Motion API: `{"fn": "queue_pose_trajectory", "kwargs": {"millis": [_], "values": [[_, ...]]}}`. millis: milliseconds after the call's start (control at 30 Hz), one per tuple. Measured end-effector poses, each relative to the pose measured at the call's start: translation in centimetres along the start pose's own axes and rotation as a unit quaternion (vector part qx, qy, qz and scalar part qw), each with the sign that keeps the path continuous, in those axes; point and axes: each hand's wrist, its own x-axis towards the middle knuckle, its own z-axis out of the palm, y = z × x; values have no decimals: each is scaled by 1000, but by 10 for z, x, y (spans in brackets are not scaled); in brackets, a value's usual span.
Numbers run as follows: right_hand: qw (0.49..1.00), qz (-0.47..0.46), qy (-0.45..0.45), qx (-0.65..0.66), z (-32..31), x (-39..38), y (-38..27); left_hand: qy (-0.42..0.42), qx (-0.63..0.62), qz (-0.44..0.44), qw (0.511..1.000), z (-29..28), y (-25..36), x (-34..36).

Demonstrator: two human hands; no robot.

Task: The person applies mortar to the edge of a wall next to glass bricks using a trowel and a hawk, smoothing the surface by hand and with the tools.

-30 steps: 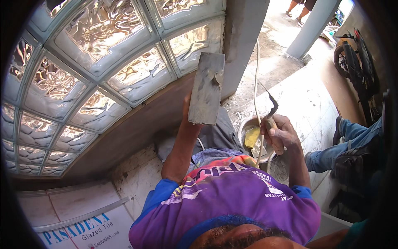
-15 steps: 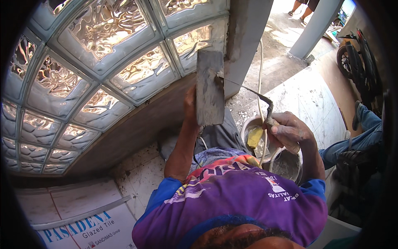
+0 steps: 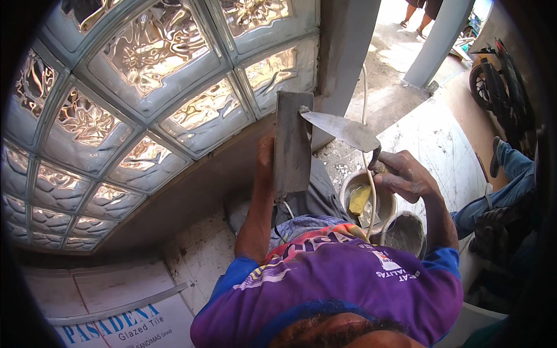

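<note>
Rippled glass blocks [image 3: 194, 110], set in a grid, stand left of the left hand [image 3: 266, 152], which grips a flat rectangular board [image 3: 293, 151], smeared grey — the fingers mostly hidden behind it. Right of that hand, a pointed metal trowel [image 3: 343, 130] has its tip at the board's edge, its handle closed in the right hand [image 3: 406, 176]; beyond spreads pale, smudged flooring [image 3: 432, 142].
</note>
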Motion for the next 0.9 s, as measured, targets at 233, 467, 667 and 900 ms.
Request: {"fn": "queue_pose_trajectory", "kwargs": {"millis": [233, 467, 667, 900], "values": [[978, -90, 128, 139, 26, 37, 18, -9, -43, -1, 999, 3, -4, -2], [902, -193, 180, 341, 29, 97, -27, -87, -345, -46, 933, -54, -35, 3], [867, -235, 202, 391, 31, 140, -47, -120, -340, 27, 932, 4, 3, -17], [842, -266, 201, 424, 27, 169, -58, -28, -319, 62, 945, 13, 9, -35]]}}
